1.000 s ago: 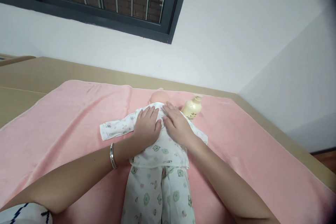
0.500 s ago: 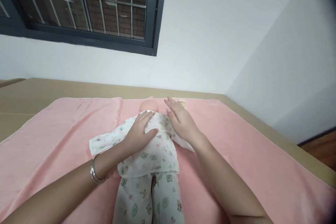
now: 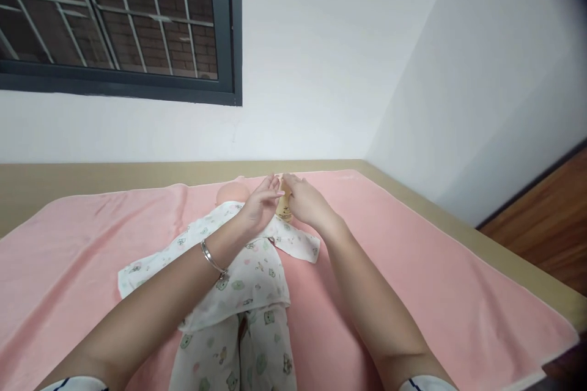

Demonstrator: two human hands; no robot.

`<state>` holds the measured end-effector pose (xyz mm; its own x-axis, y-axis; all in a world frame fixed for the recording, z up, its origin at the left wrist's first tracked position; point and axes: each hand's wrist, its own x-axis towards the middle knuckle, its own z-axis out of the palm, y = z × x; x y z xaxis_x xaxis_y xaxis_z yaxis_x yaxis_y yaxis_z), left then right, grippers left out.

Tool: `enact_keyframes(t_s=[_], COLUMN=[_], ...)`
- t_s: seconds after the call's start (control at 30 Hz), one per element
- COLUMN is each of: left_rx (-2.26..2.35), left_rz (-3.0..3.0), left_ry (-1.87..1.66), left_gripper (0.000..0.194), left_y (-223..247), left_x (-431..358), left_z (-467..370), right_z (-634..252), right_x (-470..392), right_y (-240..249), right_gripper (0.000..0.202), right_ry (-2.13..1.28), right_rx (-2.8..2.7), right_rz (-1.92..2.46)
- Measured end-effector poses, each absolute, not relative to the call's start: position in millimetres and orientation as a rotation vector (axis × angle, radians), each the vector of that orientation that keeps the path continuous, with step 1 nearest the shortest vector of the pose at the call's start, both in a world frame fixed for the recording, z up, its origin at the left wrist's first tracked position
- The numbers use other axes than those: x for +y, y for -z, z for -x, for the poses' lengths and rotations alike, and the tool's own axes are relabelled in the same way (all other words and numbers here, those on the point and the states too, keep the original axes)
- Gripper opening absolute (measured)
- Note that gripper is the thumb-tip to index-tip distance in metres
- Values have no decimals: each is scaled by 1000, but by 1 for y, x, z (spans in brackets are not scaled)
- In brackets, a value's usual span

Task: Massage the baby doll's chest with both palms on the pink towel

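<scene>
A baby doll [image 3: 243,287] lies on a pink blanket [image 3: 389,269], dressed in a white top and trousers with a small green and pink print. Its round head [image 3: 228,193] is at the far end and its face is not visible. My left hand [image 3: 260,208] hovers by the doll's shoulder, fingers stretched out and holding nothing. Beside the head is a small yellowish bottle [image 3: 285,208] with dark marks. My right hand [image 3: 309,200] curls its fingers round the upper part of this bottle; the thumb is hidden. The left fingertips are close to it too.
Beneath the blanket is a tan padded surface [image 3: 114,177] running up to the white wall [image 3: 312,73]. A barred window [image 3: 137,24] with a dark frame is at upper left. Brown wood [image 3: 541,226] shows at the right.
My left hand has lifted from the doll's back and moved right, towards the bottle. My right hand has come over the bottle. The whole view has turned slightly right.
</scene>
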<state>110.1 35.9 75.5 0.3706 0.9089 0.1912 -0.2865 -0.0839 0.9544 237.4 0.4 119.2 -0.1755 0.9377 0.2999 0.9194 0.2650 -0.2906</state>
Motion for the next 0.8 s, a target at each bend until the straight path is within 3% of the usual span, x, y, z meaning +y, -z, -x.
enact_keyframes(t_s=[0.13,0.3,0.47,0.67,0.8], left_rx=[676,634,589,672,815], left_rz=[-1332,-1237,-1298,-1602,-1856], left_ry=[-1080,-1079,-1123,-1105,-1221], left_gripper=[66,75,80,100,99], left_y=[-77,-77,-81,-92,-85], left_x=[43,43,16,-35,-58], left_z=[-108,-102,-84,-40,-17], right_z=[-235,-230,-220,-172,-145], right_x=[4,6,-2,-42,-79], right_y=[-115,-113,-117,-101,-90], right_gripper=[38,34,42,63,72], right_ry=[124,212,28,-254,-542], right_rx=[-2187,-2175,-2075,-2076,-2130], right_rz=[1704,1737,1669,1194,956])
